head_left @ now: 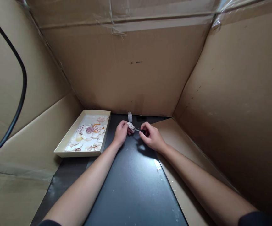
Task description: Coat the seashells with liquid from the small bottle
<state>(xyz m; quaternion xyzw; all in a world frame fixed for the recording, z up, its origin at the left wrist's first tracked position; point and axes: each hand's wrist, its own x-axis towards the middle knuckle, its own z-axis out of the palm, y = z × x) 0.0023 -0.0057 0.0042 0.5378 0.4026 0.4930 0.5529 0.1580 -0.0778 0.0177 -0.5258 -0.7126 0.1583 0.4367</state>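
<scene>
My left hand [121,132] pinches a small whitish, rough-looking shell [131,126] between its fingers above the dark tabletop. Close on its right, my right hand [152,135] is closed on a thin applicator with a dark handle [143,132]. The applicator's pale, slender stem [137,130] points left, and its tip is at or very near the shell; I cannot tell whether they touch. Just behind the shell stands a small clear bottle [130,117]. To the left of my left hand lies a shallow cream tray [80,154] holding several seashells [90,129], some white, some purplish or orange.
Cardboard walls [126,78] enclose the work surface at the back and both sides. A flat cardboard sheet [173,138] lies along the right of the dark tabletop [131,188]. A black cable [24,78] hangs at the left. A small dark object [141,118] sits near the back wall.
</scene>
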